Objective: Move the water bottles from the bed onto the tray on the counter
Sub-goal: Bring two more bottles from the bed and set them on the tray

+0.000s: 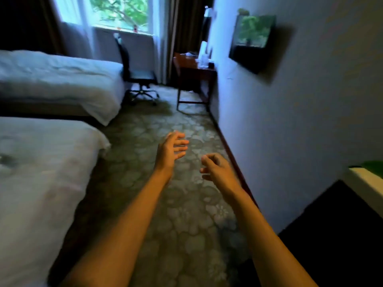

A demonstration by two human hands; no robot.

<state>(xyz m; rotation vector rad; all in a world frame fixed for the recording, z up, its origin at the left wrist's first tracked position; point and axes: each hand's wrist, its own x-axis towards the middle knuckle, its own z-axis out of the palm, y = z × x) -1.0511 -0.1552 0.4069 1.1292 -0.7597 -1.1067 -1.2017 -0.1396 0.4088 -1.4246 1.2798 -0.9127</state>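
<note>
Two bare forearms reach forward from the bottom edge, over the patterned carpet (pixel 186 224) of the aisle. The left hand (pixel 170 151) has its fingers spread and its grip released, holding nothing. The right hand (pixel 216 168) has its fingers loosely curled, also released and empty; the two hands are near each other but apart. To the left, just beside the left forearm, lies the near bed (pixel 41 172), covered in a white duvet; its long axis runs toward the left edge of the view. A dark blurred patch shows on its cover at the far left, and whether that is a bottle cannot be told. Beyond it stands a second bed (pixel 62 79), also white and parallel to the first. At the far end a black office chair (pixel 134 75) stands under the window (pixel 120 13), and a wooden counter (pixel 192 69) against the right wall carries some pale items too blurred to name. A television (pixel 251 41) hangs on the right wall. In the lower right corner a dark surface (pixel 335 235) with a pale edge and something green on it enters the view. No water bottle or tray can be made out clearly.
</note>
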